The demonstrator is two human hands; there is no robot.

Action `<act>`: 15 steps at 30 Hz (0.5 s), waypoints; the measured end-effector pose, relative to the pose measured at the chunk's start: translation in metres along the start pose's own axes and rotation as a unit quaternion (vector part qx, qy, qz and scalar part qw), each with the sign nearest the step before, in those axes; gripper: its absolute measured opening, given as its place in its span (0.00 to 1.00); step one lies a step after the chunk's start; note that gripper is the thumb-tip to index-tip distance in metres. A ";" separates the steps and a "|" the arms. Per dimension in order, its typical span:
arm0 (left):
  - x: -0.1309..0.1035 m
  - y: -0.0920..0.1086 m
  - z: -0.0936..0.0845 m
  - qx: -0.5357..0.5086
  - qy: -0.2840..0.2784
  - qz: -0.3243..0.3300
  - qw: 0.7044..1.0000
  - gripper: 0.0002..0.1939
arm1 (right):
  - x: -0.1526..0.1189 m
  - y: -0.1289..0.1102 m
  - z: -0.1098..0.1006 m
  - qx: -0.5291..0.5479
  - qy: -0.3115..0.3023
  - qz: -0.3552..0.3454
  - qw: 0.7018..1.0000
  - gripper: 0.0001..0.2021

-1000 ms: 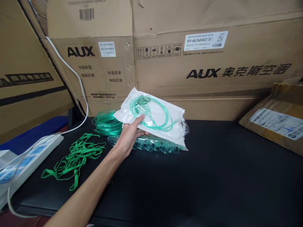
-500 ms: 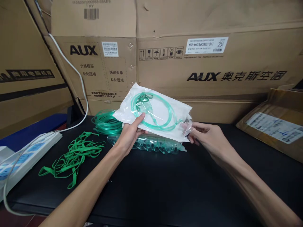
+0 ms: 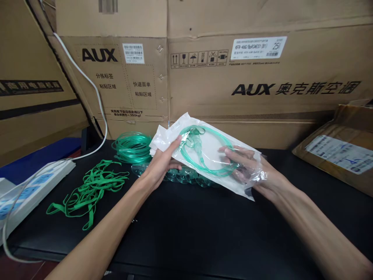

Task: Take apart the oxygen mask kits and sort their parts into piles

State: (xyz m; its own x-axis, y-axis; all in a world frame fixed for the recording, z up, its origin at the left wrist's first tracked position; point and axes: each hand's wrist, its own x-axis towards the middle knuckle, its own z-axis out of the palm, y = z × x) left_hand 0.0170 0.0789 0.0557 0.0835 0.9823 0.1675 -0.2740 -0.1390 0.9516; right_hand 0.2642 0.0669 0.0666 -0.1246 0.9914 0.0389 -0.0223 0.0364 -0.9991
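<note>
A white-backed, clear-fronted pouch (image 3: 212,134) is held tilted above the black table. Inside it lie looped green tubing (image 3: 217,172) and a clear green piece with a connector (image 3: 198,146), perhaps a small mask or nebulizer cup. My left hand (image 3: 163,161) pinches the pouch's left end, thumb on top. Through the pouch's right end reaches my right hand (image 3: 244,165); its fingers show through the film, stretched apart beside the tubing. Whether they touch the tubing is unclear. Partly hidden behind the pouch is a row of nested clear green masks (image 3: 189,178).
Left of the pouch lie a coil of green tubing (image 3: 132,147) and a tangle of green elastic straps (image 3: 93,186). A white power strip (image 3: 37,194) with a cable runs along the left edge. Large cardboard boxes (image 3: 201,93) wall the back; a smaller carton (image 3: 338,147) sits right.
My right hand has gone from pinching the pouch's right edge to reaching inside it. The pouch has shifted right and tilted further down at its right end.
</note>
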 end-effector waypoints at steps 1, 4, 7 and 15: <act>0.002 0.001 -0.003 0.013 0.025 0.010 1.000 0.17 | 0.000 -0.001 -0.002 -0.001 0.006 -0.001 1.000 0.21; 0.007 0.003 -0.010 0.065 0.070 0.035 0.995 0.15 | -0.002 -0.005 -0.005 -0.007 0.031 -0.006 0.999 0.20; 0.012 0.005 -0.018 0.089 0.095 0.063 0.989 0.12 | -0.004 -0.012 -0.010 -0.019 0.081 -0.028 0.996 0.19; 0.027 0.012 -0.050 0.149 0.236 0.127 0.952 0.11 | -0.008 -0.034 -0.050 -0.100 0.252 -0.160 0.949 0.15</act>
State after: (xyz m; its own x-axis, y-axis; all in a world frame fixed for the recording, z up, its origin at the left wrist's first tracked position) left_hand -0.0323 0.1105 0.0583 -0.4077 0.8492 0.3355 0.0627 -0.3405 0.9382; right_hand 0.3151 0.0637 0.0994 0.3474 0.8583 0.3778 0.2159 0.3188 -0.9229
